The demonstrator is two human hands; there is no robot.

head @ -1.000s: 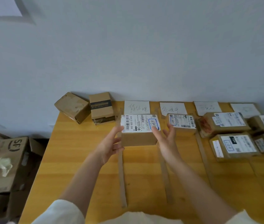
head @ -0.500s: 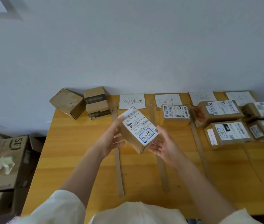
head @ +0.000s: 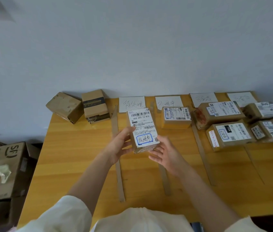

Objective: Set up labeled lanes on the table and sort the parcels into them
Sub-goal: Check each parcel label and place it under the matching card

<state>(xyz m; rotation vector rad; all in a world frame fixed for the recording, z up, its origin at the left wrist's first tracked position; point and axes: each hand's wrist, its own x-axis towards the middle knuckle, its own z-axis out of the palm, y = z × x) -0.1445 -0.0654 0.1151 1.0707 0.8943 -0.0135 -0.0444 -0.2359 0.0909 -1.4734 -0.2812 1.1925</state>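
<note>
Both arms reach forward; the left hand (head: 118, 147) grips the parcel (head: 143, 131), the right hand (head: 165, 152) seemingly supports it from below.

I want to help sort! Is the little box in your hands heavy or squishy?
The held parcel is probably light: the left hand and right hand hold it up loosely. Its crisp cardboard edges suggest stiff, not squishy. The flat sides shouldn't roll.

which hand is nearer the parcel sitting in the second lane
Right. The right hand is below that parcel; the left hand is farther off across the held parcel.
</note>
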